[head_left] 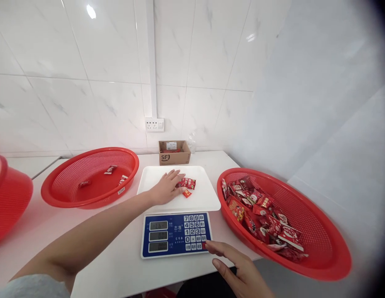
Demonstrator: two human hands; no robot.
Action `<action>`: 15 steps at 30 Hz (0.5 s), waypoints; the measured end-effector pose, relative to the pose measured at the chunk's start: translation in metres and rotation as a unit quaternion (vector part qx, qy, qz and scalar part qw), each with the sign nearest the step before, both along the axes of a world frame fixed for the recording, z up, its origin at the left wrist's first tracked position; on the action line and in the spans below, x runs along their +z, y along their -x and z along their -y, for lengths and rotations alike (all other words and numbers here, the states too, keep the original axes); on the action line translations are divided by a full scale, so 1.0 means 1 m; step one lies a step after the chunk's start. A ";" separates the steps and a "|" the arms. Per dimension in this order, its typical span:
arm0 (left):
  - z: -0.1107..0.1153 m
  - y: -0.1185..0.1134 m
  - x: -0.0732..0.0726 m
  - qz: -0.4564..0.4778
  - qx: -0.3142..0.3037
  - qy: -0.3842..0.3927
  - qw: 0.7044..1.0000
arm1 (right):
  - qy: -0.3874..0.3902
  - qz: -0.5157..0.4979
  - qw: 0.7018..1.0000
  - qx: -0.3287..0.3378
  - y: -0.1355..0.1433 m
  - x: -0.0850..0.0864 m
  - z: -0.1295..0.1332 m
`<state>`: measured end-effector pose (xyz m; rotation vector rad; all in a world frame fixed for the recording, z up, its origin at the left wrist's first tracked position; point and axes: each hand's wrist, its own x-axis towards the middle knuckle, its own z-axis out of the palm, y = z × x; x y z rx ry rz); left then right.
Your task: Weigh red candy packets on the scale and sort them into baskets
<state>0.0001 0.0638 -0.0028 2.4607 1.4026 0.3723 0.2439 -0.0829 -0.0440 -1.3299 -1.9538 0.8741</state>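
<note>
My left hand (165, 188) reaches over the white weighing tray (149, 198) of a scale. Its fingers are stretched and apart, beside and partly over several small red snack packets (189, 183); whether the fingertips touch them is hard to see. Below the tray is the scale's blue keypad panel (177, 235), with number keys and three small displays. My right hand (239, 269) hovers at the panel's lower right corner, thumb and fingers apart and holding nothing. Its index fingertip is at the red corner key, and I cannot tell whether it presses it.
At right, a red plastic basket (323, 231) holds a heap of red snack packets (263, 219). Another red basket (90, 198) at left has a few packets. Part of a third red basket (12, 198) shows at the far left. A cardboard box (174, 157) stands behind the tray.
</note>
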 end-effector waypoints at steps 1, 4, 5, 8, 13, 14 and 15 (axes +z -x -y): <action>0.014 -0.002 0.003 0.034 -0.012 -0.007 0.999 | -0.005 -0.005 1.000 0.002 0.000 0.000 0.000; 0.064 -0.009 0.007 0.124 -0.085 0.003 0.989 | -0.010 -0.005 1.000 0.015 0.002 0.002 0.000; 0.081 -0.011 0.006 0.135 -0.119 0.008 0.984 | -0.007 -0.001 1.000 0.018 0.004 0.003 -0.001; 0.120 -0.010 -0.003 0.153 -0.153 0.008 0.976 | 0.028 -0.010 0.999 0.021 0.008 0.005 -0.002; 0.138 0.024 -0.030 0.184 -0.007 -0.015 0.983 | 0.054 -0.085 0.995 0.015 0.013 0.001 -0.004; 0.137 0.037 -0.034 0.175 0.032 -0.041 0.983 | 0.050 -0.089 0.995 0.008 0.014 0.000 -0.004; 0.135 0.051 -0.037 0.158 0.071 -0.075 0.982 | 0.047 -0.089 0.995 0.000 0.014 -0.001 -0.005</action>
